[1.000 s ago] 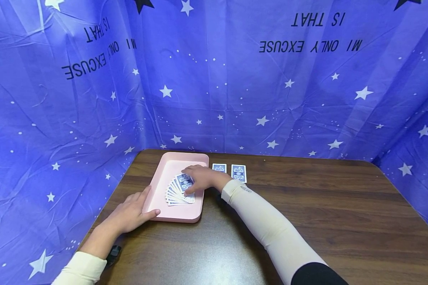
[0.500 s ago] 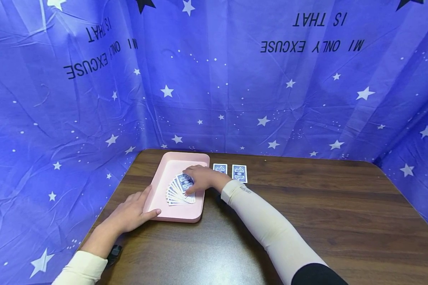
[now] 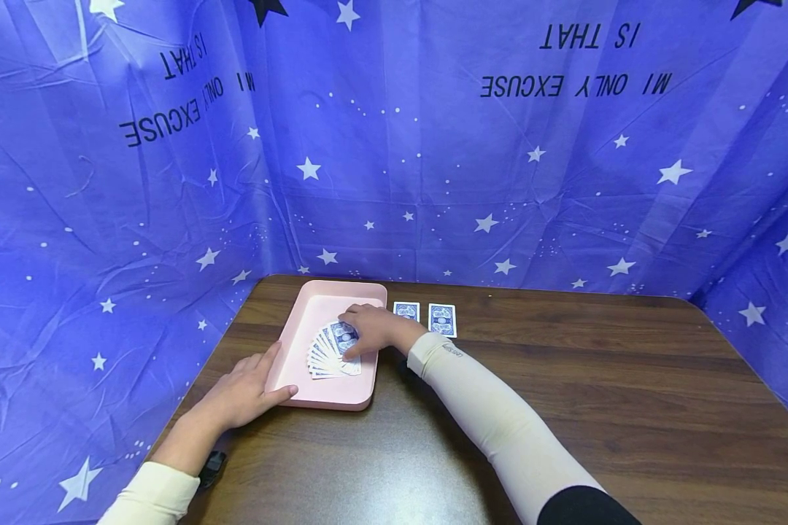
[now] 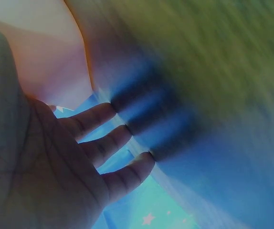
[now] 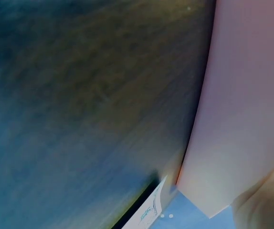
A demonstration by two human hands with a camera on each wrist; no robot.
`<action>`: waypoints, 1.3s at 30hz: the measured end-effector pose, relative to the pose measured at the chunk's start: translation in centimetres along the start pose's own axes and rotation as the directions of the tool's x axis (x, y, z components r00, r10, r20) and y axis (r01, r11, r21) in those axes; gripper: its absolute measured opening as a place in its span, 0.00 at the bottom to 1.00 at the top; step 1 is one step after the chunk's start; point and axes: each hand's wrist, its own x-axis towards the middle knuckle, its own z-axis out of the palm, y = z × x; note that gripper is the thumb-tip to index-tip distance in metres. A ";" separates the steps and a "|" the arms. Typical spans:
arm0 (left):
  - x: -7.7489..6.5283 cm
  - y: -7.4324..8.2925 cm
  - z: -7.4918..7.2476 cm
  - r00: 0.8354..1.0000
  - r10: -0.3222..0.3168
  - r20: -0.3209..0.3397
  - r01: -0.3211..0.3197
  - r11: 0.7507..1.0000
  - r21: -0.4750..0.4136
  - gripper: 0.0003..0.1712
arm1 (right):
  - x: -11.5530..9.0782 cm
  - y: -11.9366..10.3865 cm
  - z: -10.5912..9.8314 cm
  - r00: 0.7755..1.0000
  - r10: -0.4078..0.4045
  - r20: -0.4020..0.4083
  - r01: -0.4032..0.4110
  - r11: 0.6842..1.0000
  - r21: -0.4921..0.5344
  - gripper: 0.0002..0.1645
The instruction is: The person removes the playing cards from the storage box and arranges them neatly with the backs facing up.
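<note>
In the head view, a pink tray [image 3: 289,364] holds a fan of blue-backed playing cards [image 3: 322,356], face down. My right hand [image 3: 371,328] reaches over the tray's right rim. Its thumb and fingers grip the top playing card [image 3: 343,335] at opposite ends, and the hand covers the card's right side. My left hand [image 3: 239,386] lies along the tray's left side, its thumb at the near rim. The left wrist view shows the straight fingers of that left hand [image 4: 75,148] near the pink wall. Only part of my right hand [image 5: 266,202] enters the right wrist view, beside the tray's wall [image 5: 237,95].
Two separate cards lie face down right of the tray, a partly covered nearer card [image 3: 406,310] and a farther card [image 3: 442,321]. The brown wooden table [image 3: 604,394] extends to the right. Blue star-printed curtains [image 3: 433,168] enclose its back and sides.
</note>
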 end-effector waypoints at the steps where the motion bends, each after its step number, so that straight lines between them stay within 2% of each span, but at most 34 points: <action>1: 0.0 0.0 0.0 1.000 -0.001 0.000 0.001 1.000 0.000 0.56 | 0.0 0.0 0.0 1.000 0.000 -0.003 0.000 1.000 -0.001 0.51; 22: 0.2 -0.2 0.1 1.000 -0.017 0.014 0.017 1.000 0.002 0.57 | 0.1 1.0 0.8 0.990 -0.037 -0.136 0.050 0.995 0.092 0.53; 30: 0.2 -0.2 0.1 1.000 -0.001 0.008 0.001 1.000 0.004 0.56 | -0.4 1.2 0.3 0.984 -0.058 -0.171 0.077 0.991 0.106 0.53; 39: 0.2 -0.2 0.0 1.000 0.000 0.004 0.000 1.000 0.004 0.56 | -1.9 2.0 -1.3 0.977 0.000 -0.215 0.029 0.991 0.132 0.55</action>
